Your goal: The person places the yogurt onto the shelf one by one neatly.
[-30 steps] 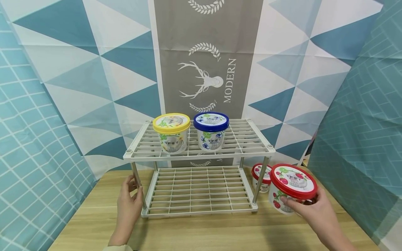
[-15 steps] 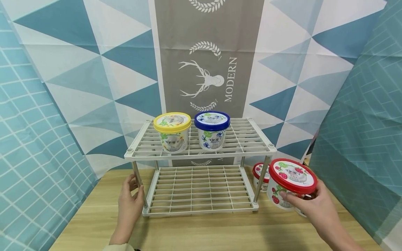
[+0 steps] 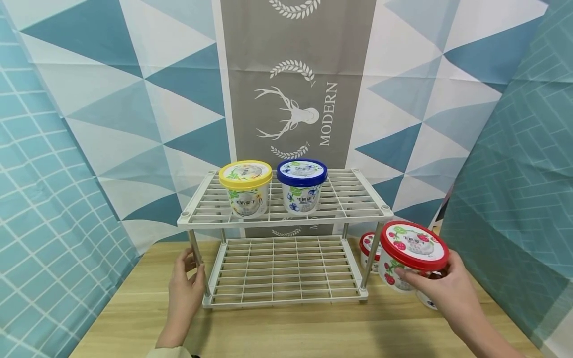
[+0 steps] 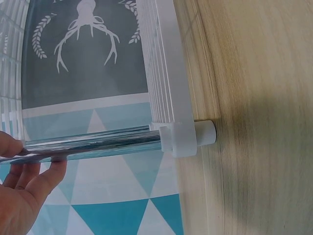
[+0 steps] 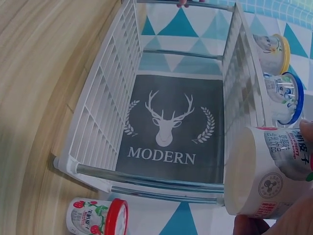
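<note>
My right hand [image 3: 449,293] grips a white tub with a red lid and strawberry pictures [image 3: 414,248], raised above the table just right of the rack's front post. The tub's base [image 5: 240,171] shows in the right wrist view. My left hand [image 3: 184,293] holds the front left metal post [image 4: 107,142] of the white two-tier rack [image 3: 286,224], thumb on one side and fingers on the other. On the top tier stand a yellow-lidded tub [image 3: 246,196] and a blue-lidded blueberry tub [image 3: 301,194], side by side.
Another red-lidded tub [image 5: 93,216] stands on the wooden table [image 3: 286,333], right of the rack. A further white tub [image 3: 427,300] is mostly hidden behind my right hand. The rack's lower tier [image 3: 282,268] is a slatted grid. Patterned cloth [image 3: 179,99] hangs behind.
My right hand has lifted the red-lidded tub a little and moved it slightly left toward the rack. My left hand keeps its place on the post.
</note>
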A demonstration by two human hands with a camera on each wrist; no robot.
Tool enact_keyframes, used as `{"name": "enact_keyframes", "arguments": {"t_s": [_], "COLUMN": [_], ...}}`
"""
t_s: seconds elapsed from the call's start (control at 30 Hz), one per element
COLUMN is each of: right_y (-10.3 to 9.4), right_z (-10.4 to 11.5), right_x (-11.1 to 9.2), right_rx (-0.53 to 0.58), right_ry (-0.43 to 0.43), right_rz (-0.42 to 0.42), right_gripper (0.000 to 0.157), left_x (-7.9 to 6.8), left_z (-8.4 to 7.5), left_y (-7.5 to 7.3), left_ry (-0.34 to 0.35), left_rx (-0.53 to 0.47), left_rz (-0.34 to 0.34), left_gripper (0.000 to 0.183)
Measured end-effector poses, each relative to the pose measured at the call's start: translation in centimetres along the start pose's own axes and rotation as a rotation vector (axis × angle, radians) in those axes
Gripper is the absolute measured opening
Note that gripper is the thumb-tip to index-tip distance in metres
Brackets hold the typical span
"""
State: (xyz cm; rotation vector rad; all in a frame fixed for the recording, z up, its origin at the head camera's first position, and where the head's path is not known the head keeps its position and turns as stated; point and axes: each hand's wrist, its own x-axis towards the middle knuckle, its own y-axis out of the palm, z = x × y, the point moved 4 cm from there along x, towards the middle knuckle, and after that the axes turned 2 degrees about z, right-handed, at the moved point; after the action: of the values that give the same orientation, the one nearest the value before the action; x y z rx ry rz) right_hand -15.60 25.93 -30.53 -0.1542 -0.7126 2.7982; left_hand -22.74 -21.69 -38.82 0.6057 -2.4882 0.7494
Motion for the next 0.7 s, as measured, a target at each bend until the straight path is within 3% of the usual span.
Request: {"name": "enact_keyframes", "arguments": {"t_s": [0.33,0.7], "right_y": [0.1,0.1], "right_z": [0.8,1.5], "right_x": [-0.2,-0.2], "right_rx": [0.009,0.001], "right_ry": [-0.094,-0.140], "right_rz": [-0.006,-0.022], "right_gripper": [0.098,0.096], "left_x": [0.0,0.0], "left_z": [0.0,-0.1], "left_y": [0.0,0.0], "left_ry": [0.008,0.008], "left_rx": [0.010,0.009], "left_rz": [-0.003,-0.005], "left_gripper": [0.048,0.049]}}
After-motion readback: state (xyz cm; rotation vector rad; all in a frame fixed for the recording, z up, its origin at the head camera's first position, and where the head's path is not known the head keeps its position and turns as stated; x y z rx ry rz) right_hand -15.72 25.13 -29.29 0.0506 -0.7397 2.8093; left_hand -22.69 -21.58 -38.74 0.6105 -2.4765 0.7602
